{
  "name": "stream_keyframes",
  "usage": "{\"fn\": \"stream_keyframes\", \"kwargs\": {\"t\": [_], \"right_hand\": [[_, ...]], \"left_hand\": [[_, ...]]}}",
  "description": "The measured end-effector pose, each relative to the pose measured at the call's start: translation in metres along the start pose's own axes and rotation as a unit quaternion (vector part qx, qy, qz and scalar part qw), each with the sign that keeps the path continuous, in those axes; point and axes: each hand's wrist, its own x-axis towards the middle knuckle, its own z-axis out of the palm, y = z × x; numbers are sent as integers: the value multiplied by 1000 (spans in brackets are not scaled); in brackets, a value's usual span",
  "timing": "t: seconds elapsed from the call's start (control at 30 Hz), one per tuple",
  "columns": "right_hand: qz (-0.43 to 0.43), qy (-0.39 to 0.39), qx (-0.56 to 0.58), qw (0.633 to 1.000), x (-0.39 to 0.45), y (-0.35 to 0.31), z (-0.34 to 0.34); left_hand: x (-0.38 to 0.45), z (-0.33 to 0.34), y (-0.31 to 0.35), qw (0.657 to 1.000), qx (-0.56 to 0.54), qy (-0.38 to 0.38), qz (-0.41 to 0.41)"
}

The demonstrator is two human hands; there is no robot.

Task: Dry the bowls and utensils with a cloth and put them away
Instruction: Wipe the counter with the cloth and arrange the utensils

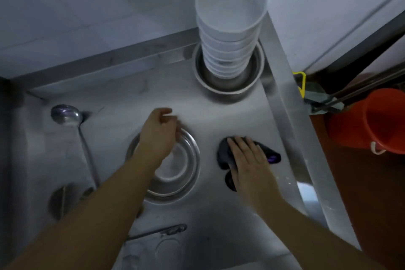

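A steel bowl (175,171) sits upright on the steel counter (219,116) in the middle. My left hand (157,136) hovers over its far rim with loosely curled fingers, holding nothing. My right hand (247,160) lies flat on a dark cloth (274,155) to the right of the bowl, fingers straight. A tall stack of white bowls (230,24) stands inside a steel basin (252,79) at the back. A steel ladle (65,114) lies at the left, its handle running toward me. Another utensil handle (166,230) lies near the front.
The counter's raised right edge (291,127) runs diagonally. Beyond it, on the reddish floor, stand an orange bucket (372,123) and a mop-like tool with a yellow part (301,83). A flat dark skimmer-like utensil (61,199) lies at front left. White tiled wall behind.
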Motion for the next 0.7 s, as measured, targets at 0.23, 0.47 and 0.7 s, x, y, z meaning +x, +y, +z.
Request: {"fn": "stream_keyframes", "kwargs": {"t": [0.23,0.47,0.7], "right_hand": [[-95,27,16,995,142,-74,22],[14,63,16,998,261,-140,30],[-316,-75,-29,945,234,-148,33]], "left_hand": [[3,-96,-37,990,120,45,53],[-5,-138,-62,989,122,33,77],[13,-165,-73,934,329,57,126]]}}
